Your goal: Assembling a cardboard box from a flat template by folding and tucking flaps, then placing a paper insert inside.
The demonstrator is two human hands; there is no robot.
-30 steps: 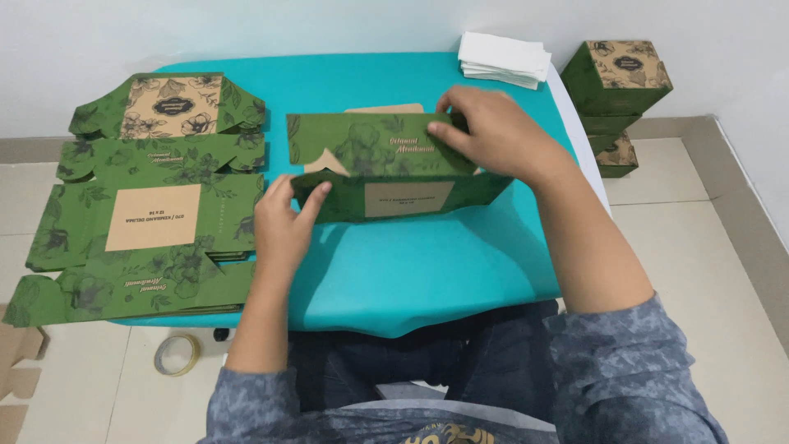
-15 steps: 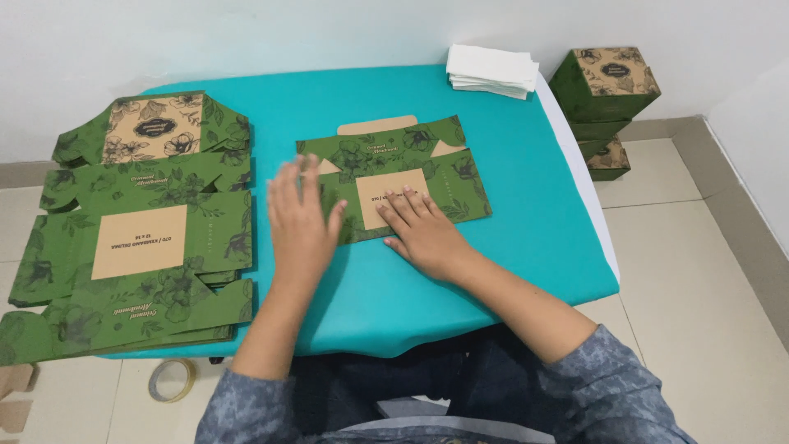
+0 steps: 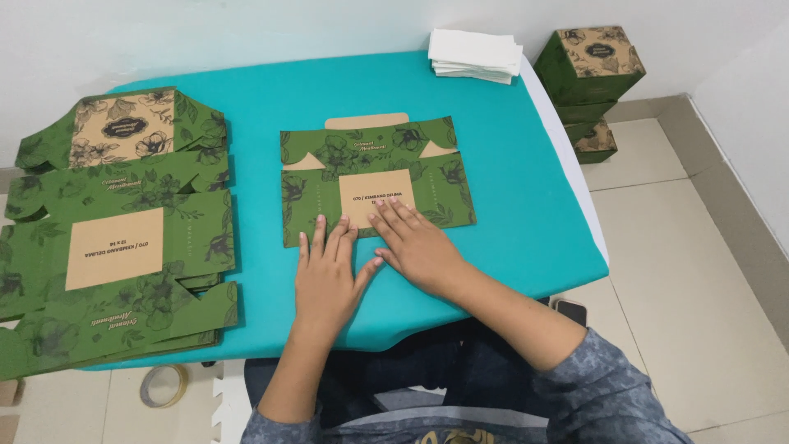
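Box blank: flat green floral cardboard box blank [image 3: 374, 177] lies mid-table on the turquoise table [image 3: 509, 197].
Left hand [image 3: 327, 275]: open, flat, fingertips on its near edge.
Right hand [image 3: 415, 245]: open, pressing the same edge.
Handling: likely light, stiff, creasable; best lifted by edges.

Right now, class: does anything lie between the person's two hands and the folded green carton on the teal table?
Nothing visible does. The left hand and right hand lie flat with fingertips on the near edge of the folded green carton. The stack of flat cartons and the white paper pile lie off to the sides.
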